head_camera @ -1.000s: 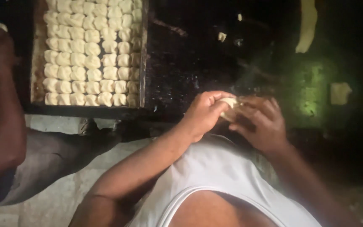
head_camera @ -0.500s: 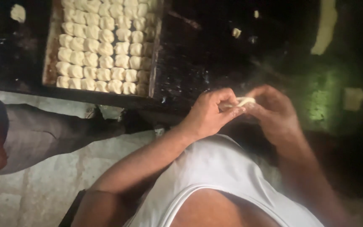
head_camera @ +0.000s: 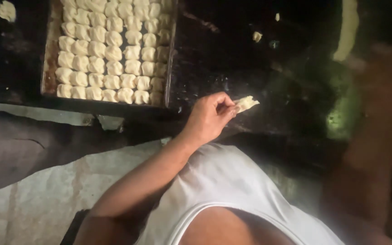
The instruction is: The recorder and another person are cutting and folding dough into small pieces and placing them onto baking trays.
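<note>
Now left hand [head_camera: 209,119] pinching pale folded dough piece [head_camera: 246,103].

A dark tray [head_camera: 47,68] filled with rows of pale shaped dough pieces [head_camera: 114,52] is seen on the dark worktop [head_camera: 214,54]. A flat dough scrap [head_camera: 7,10] is seen on the worktop well left of the tray. Small crumbs of dough [head_camera: 257,36] are scattered to the tray's right, and a long pale dough strip [head_camera: 346,29] is laid farther right. Pale, stained floor [head_camera: 37,199] is seen below the worktop.
</note>
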